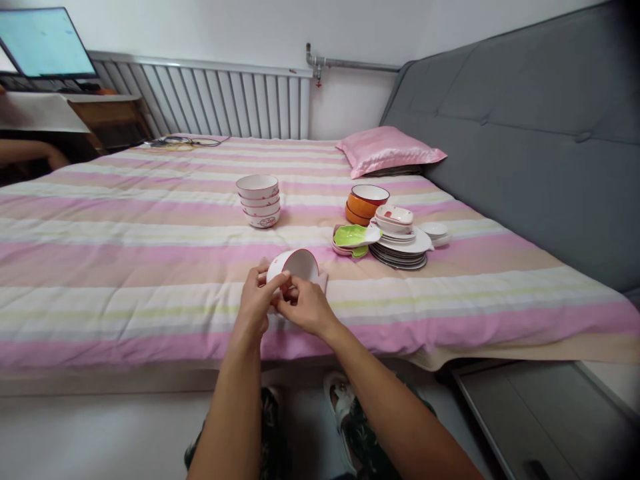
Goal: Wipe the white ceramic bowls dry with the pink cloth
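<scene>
A white bowl (296, 263) with a red rim is tilted on its side over the near edge of the striped bed (150, 267), its opening facing me. My left hand (257, 303) grips its left side with the thumb on the rim. My right hand (306, 308) is closed on the bowl's lower edge, and a pink cloth (323, 280) shows just behind it. Both hands touch each other under the bowl.
A stack of white bowls (259, 200) stands mid-bed. To the right are orange bowls (364, 203), a stack of plates (403, 250) topped by small dishes, and a green leaf dish (353, 235). A pink pillow (387, 150) lies by the grey headboard (540, 147). A monitor (45, 43) is far left.
</scene>
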Demonstrator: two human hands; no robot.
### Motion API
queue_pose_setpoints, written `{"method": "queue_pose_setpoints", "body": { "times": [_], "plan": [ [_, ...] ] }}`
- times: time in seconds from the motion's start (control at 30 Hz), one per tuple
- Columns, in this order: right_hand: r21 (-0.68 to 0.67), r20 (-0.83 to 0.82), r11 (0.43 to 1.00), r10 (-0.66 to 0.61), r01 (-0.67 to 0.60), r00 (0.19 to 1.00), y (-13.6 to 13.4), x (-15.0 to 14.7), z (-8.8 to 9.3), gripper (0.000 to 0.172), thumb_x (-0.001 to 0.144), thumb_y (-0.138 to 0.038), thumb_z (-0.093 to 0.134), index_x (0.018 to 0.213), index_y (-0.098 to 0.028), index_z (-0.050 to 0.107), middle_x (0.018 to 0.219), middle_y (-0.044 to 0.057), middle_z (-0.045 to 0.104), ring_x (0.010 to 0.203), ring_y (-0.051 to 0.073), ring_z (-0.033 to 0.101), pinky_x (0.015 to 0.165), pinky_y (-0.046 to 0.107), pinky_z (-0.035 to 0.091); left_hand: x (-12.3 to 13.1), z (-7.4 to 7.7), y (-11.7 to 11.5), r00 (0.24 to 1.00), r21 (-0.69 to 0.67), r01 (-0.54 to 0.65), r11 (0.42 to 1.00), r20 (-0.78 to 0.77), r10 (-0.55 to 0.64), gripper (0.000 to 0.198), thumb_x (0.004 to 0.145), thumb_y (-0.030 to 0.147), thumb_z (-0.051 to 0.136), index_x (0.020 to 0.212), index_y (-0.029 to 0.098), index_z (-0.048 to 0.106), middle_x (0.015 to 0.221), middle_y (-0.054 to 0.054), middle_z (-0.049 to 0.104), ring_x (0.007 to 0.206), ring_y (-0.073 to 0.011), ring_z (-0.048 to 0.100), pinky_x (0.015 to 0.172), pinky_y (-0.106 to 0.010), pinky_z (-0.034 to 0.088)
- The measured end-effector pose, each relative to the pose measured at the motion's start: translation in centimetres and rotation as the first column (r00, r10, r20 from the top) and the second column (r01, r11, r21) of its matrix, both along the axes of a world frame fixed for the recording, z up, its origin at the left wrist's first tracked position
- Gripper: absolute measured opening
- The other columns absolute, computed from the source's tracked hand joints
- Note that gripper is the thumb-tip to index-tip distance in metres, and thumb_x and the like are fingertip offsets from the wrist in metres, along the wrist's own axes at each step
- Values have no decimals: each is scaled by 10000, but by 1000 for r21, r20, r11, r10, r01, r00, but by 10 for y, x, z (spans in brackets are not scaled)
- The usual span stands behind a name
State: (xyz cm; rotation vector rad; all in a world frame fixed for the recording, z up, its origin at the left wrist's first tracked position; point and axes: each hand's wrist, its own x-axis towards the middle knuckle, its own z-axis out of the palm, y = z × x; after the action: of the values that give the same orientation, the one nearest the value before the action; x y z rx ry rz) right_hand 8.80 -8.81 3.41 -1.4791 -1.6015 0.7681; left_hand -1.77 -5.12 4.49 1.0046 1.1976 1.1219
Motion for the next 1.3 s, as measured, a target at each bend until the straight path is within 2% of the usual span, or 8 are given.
{"method": "queue_pose_setpoints", "body": {
  "times": [0.17,0.33,0.5,0.63,0.77,0.9,1.07,1.3],
  "plan": [
    [-27,152,1000,-3,7,988,-2,0,3,157,777,-330,585,870,-202,580,755,16,679,664,173,618,565,245,359,1,3,-2,1000,-24,-13,1000,2,13,606,526,375,782,1048,191,535,812,17,563,554,-97,553,439,-192,376],
    [-78,297,997,24,0,955,-4,1,1,200,765,-329,598,931,-218,585,812,38,696,738,213,641,595,265,348,1,5,-3,1000,-3,-25,1000,1,25,559,527,360,784,1003,177,555,844,-4,574,641,-107,561,509,-202,412],
    [-135,427,990,102,-48,898,-7,9,4,230,776,-271,587,1001,-228,592,937,59,707,864,235,648,643,278,356,1,4,-2,999,16,-31,999,-12,31,526,525,361,777,966,179,556,857,-15,584,691,-126,566,548,-213,418],
    [-184,509,978,177,-94,843,-7,18,5,252,768,-185,576,1017,-214,597,945,72,706,867,241,648,655,284,364,1,4,-2,1000,10,-25,1000,-17,25,549,504,383,785,956,176,550,880,-19,593,743,-143,576,579,-228,427],
    [-143,545,971,238,-190,804,-4,26,1,247,782,-115,547,1014,-176,607,939,92,709,913,240,637,777,315,389,0,4,-2,1000,15,-14,1000,-26,15,548,517,392,784,966,175,556,943,-41,604,807,-159,578,616,-238,434],
    [-125,542,961,273,-246,794,-2,31,-1,211,789,-96,554,978,-160,623,930,85,704,988,229,615,968,372,327,0,5,-2,999,18,-27,999,-38,27,525,523,387,784,954,179,567,967,-46,607,856,-172,580,629,-238,433],
    [-125,508,959,283,-255,813,-2,31,-1,238,791,-66,531,992,-156,620,983,87,696,1013,219,607,998,388,317,1,5,-2,999,18,-25,1000,-36,26,536,525,387,783,969,181,567,970,-48,610,854,-176,585,621,-239,430],
    [-98,546,959,274,-264,792,-2,29,0,244,786,-70,558,1000,-146,647,1050,111,690,1051,229,599,982,358,351,1,5,-2,999,25,-18,1000,-35,19,538,528,387,781,974,178,564,954,-47,605,871,-182,577,625,-244,434]
  ]
}}
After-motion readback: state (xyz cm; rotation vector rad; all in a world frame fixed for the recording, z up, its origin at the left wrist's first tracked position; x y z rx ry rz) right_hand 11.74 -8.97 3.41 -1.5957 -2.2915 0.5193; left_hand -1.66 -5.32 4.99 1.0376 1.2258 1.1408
